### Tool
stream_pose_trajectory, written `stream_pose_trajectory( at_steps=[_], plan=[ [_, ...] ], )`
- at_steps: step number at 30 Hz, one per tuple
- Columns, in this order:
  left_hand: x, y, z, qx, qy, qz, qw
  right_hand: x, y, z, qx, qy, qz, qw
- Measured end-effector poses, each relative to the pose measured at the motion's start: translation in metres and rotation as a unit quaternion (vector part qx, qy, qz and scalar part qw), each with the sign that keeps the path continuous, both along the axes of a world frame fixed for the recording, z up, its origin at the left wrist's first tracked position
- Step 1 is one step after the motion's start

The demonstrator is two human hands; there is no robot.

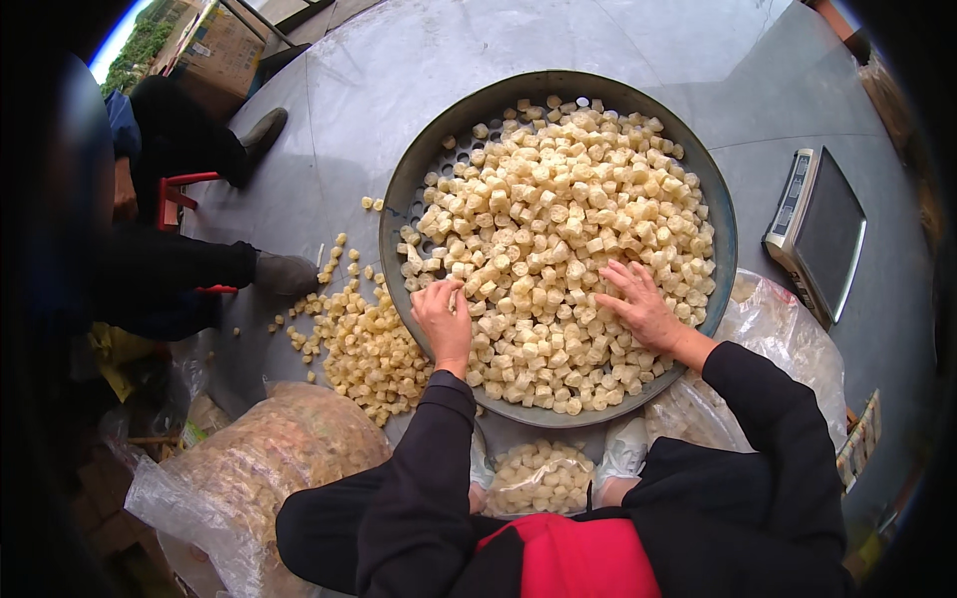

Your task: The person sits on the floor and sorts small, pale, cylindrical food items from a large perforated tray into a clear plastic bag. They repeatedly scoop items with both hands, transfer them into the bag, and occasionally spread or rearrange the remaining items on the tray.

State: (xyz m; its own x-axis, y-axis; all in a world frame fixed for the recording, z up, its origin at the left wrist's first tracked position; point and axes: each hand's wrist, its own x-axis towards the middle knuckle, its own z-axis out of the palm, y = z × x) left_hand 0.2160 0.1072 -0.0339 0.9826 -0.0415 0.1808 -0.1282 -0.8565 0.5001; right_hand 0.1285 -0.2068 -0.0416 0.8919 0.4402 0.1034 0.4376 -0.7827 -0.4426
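A wide round metal sieve (725, 299) with large holes in its bottom holds a heap of short, pale yellow, porous pieces (558, 229). My left hand (442, 321) is at the sieve's near-left side, fingers curled together with the tips among the pieces. What they pinch, if anything, is too small to make out. On the right part of the heap rests my right hand (646, 311), fingers spread over the pieces and nothing gripped. More such pieces (374, 359) lie loose on the floor left of the sieve.
Between my shoes sits a clear bag of pieces (541, 478). Big filled plastic bags stand at left (299, 448) and right (788, 339). A flat scale (822, 234) is on the right. At left, another person's shoe (286, 274) is beside the loose pieces, near a red stool (174, 194).
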Motion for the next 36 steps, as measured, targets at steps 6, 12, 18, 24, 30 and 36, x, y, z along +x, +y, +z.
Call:
stream_pose_trajectory(
  at_steps=[6, 12, 18, 24, 30, 36],
  plan=[
    [-0.007, -0.026, -0.008, -0.092, 0.093, -0.133, 0.982, 0.000, 0.002, 0.000, 0.007, -0.004, 0.001, 1.000],
    [-0.008, -0.046, -0.015, 0.011, 0.117, -0.095, 0.988, 0.000, 0.004, 0.002, 0.020, 0.002, -0.003, 1.000],
    [0.011, -0.048, -0.005, 0.053, 0.236, -0.050, 0.969, -0.001, 0.003, 0.000, 0.009, -0.006, -0.007, 1.000],
    [0.005, -0.054, -0.010, 0.057, 0.172, -0.058, 0.982, 0.000, 0.003, -0.001, -0.005, -0.017, -0.001, 1.000],
    [0.006, -0.035, -0.006, -0.166, 0.096, 0.069, 0.979, -0.001, 0.004, -0.001, 0.003, -0.003, -0.002, 1.000],
    [0.004, 0.066, -0.021, -0.244, -0.073, 0.359, 0.898, 0.001, 0.006, 0.001, 0.007, -0.010, -0.004, 1.000]
  ],
)
